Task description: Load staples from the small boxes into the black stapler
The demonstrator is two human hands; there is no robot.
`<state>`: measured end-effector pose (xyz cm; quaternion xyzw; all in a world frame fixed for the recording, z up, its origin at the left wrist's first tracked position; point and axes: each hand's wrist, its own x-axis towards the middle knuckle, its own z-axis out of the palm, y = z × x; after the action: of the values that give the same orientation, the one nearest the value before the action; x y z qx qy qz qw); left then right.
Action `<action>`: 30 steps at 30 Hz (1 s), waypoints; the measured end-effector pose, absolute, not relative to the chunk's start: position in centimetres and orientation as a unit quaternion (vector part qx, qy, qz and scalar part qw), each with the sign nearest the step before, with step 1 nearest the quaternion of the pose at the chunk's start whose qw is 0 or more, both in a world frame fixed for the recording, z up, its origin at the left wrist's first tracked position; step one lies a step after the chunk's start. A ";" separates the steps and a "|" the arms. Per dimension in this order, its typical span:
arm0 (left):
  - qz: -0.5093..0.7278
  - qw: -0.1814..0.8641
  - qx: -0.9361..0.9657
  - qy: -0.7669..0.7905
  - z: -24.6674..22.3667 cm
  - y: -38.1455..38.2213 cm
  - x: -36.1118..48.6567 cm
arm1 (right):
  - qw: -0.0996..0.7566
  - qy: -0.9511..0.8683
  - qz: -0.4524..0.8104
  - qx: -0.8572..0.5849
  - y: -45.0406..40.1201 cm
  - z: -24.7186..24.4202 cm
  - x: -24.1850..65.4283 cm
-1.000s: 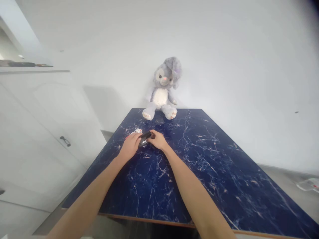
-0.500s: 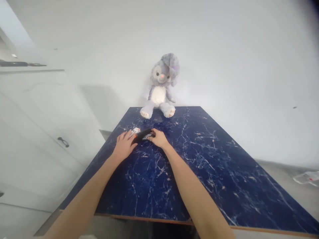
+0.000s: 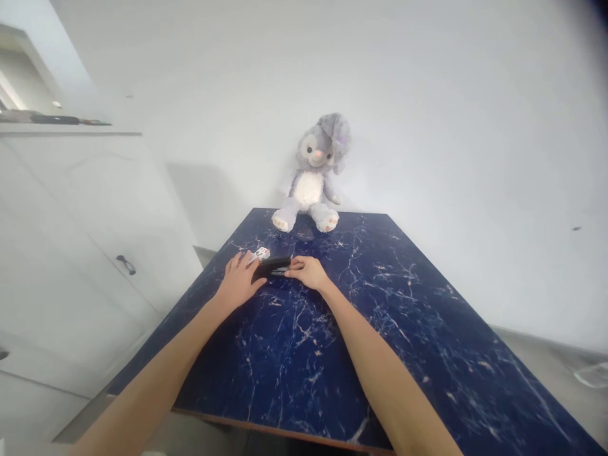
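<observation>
Right hand [image 3: 310, 272] is closed in a pinch, thumb and fingertips on the near end of a black stapler-looking thing [image 3: 275, 263]. Left hand [image 3: 236, 284] is half spread over the other end, thumb and fingers apart; it's touching, but I honestly can't tell if it's gripping.

Biggest to smallest around them: a plain pale wall [image 3: 451, 126] way beyond both hands, then a blue marble-look table [image 3: 394, 329] right under them. Off to the left of the left hand there's a white cabinet [image 3: 71, 253] with a dark handle. Past the hands, at the table's far edge, sits a grey plush toy [image 3: 311, 187] with a white belly. The black thing is between the two hands, silvery metal showing underneath. Smallest is a little white box [image 3: 262, 253] with reddish marks, just beyond the left hand's fingers.
</observation>
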<state>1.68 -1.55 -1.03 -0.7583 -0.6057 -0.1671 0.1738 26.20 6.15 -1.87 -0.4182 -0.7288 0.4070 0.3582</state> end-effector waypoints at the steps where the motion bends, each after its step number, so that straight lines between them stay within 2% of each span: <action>1: -0.177 0.179 -0.762 -0.596 -1.1 -1.4 1.8 | 0.355 -0.728 0.412 -0.418 6.1 -1.8 26.2; 6: -0.224 0.194 -0.773 -0.562 -1.0 -1.2 3.1 | 0.360 -0.733 0.414 -0.403 6.5 -2.1 26.2; 13: -0.221 0.191 -0.734 -0.613 -0.3 -2.3 4.5 | 0.350 -0.750 0.391 -0.403 7.0 -2.4 26.7; 20: -0.242 0.210 -0.728 -0.606 0.2 -3.1 5.3 | 0.358 -0.824 0.234 -0.371 5.9 -2.2 26.5; 30: -0.251 0.217 -0.695 -0.638 0.4 -2.4 5.7 | 0.359 -0.795 0.303 -0.383 6.1 -1.6 26.7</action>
<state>5.71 -2.43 0.43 -0.6945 -0.6383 -0.2513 0.2169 26.70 6.07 -1.61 -0.3830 -0.7955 0.3034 0.3585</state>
